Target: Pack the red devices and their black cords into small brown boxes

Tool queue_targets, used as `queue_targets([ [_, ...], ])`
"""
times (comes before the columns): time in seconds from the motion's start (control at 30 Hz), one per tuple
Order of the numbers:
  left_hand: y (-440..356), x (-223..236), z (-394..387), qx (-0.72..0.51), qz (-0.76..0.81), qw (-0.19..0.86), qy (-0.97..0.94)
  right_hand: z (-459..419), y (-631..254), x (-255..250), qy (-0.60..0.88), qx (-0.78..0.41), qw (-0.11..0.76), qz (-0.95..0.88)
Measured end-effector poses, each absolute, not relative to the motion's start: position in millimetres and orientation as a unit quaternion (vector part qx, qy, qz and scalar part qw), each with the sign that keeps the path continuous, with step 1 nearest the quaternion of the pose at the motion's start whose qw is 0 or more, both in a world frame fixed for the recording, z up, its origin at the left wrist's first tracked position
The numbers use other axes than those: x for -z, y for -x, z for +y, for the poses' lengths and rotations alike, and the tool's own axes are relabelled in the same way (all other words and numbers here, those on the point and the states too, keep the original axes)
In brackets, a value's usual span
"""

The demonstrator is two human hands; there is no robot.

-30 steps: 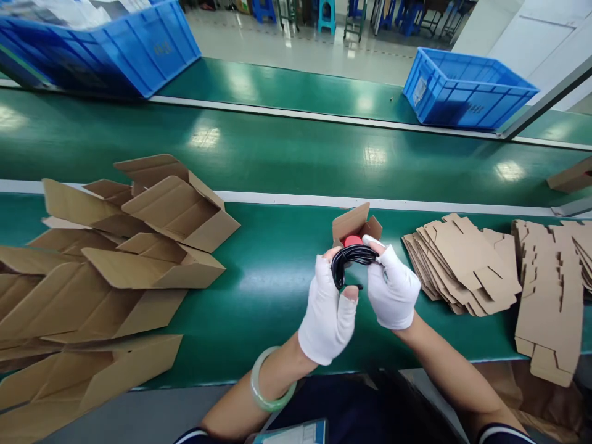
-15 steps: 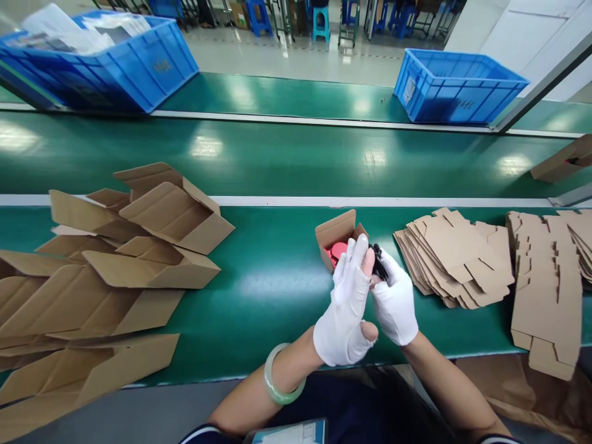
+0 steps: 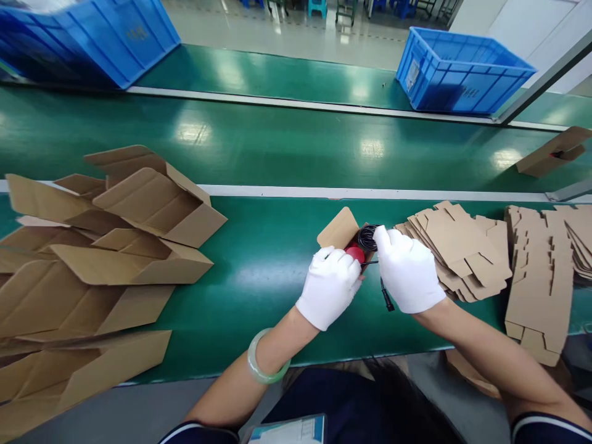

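Observation:
My left hand (image 3: 330, 285), in a white glove with bare fingertips, is closed around the near side of a small cardboard box (image 3: 338, 229). The box's flap stands up and away from me. A red round part (image 3: 355, 252) shows in its opening, partly covered by my fingers. My right hand (image 3: 407, 269), also gloved, pinches a coiled black cable (image 3: 367, 238) at the box's right edge. From the coil a loose end with a black connector (image 3: 387, 298) hangs below my right hand. The rest of the box is hidden behind my hands.
Open folded cardboard boxes (image 3: 152, 206) are piled on the left. Flat box blanks (image 3: 467, 250) lie in stacks on the right. Beyond the white rail are a green belt (image 3: 277, 145), blue crates (image 3: 462, 80) and another cardboard box (image 3: 552, 152) at far right.
My hands have moved apart. The left has come down onto the box; the right has turned over, bringing the coiled cable to the box opening, its connector end now dangling. The view has tilted down.

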State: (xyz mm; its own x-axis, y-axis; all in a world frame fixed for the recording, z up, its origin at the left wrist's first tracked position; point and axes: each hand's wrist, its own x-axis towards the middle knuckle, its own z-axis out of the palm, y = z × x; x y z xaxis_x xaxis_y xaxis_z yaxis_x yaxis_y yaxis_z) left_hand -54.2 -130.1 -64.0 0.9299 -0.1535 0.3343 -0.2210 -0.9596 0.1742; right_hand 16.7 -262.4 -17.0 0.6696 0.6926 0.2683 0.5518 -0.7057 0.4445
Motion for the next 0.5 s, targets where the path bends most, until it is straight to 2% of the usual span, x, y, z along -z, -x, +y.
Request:
queue_targets([
  [0.1,51,58,-131,-0.121,-0.096,0.104,-0.983,-252,-15,16,-0.881,-0.158,0.226,0.384],
  [0.37,47,54,-134,-0.055,-0.1,0.136,-0.984,-225,-46,21,-0.798,0.1,0.295,0.516],
  [0.43,48,54,-134,-0.052,-0.098,0.129,-0.985,-227,-50,6,-0.778,0.151,0.297,0.533],
  [0.5,49,52,-133,-0.05,-0.099,0.122,-0.986,-238,-49,-10,-0.77,0.148,0.264,0.562],
])
